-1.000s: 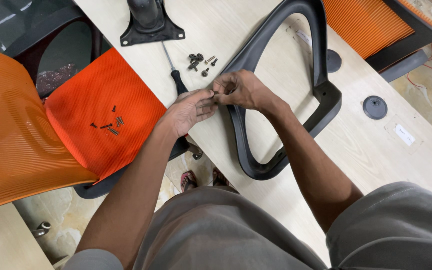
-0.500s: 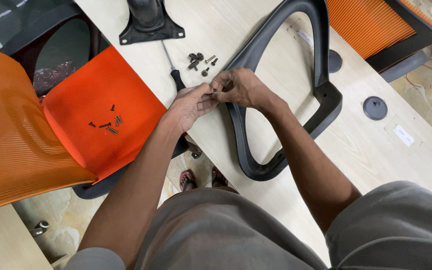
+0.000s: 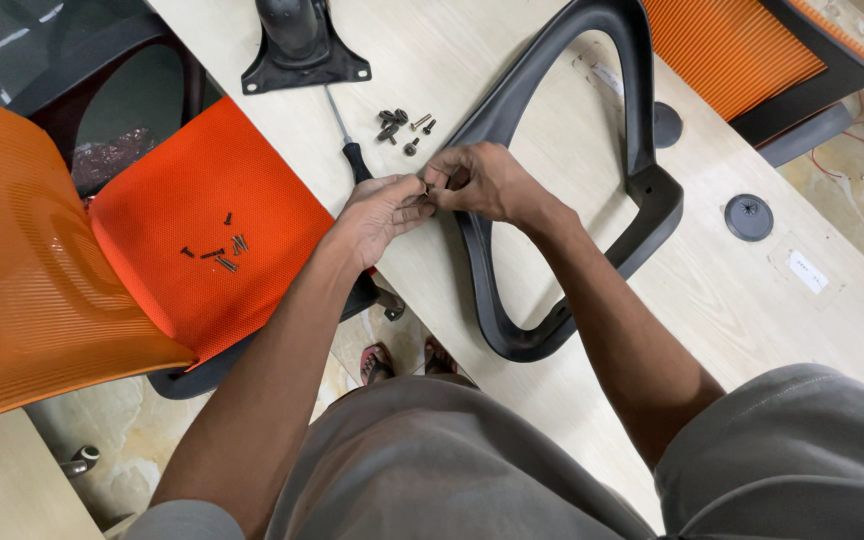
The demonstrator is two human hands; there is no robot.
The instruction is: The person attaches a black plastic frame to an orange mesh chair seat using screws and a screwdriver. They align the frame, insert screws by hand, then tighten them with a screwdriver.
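Observation:
My left hand [image 3: 377, 212] and my right hand [image 3: 482, 180] meet fingertip to fingertip over the edge of a pale wooden table [image 3: 752, 320]. Between the fingers sits a small metal piece, perhaps a screw [image 3: 424, 191], too small to name for sure. Just under my right hand lies a black plastic chair frame [image 3: 642, 180], a curved loop flat on the table. A screwdriver [image 3: 350, 145] with a black handle lies beside my left hand. A little pile of dark screws [image 3: 400, 125] rests just beyond the hands.
An orange mesh chair [image 3: 202, 230] stands left of the table with several screws [image 3: 217, 248] on its seat. A black metal chair plate [image 3: 297, 45] lies at the table's far end. An orange mesh panel [image 3: 742, 55] and a round black cap [image 3: 748, 216] lie right.
Both hands stay together at the same spot over the frame; only the fingers shift slightly around the small piece.

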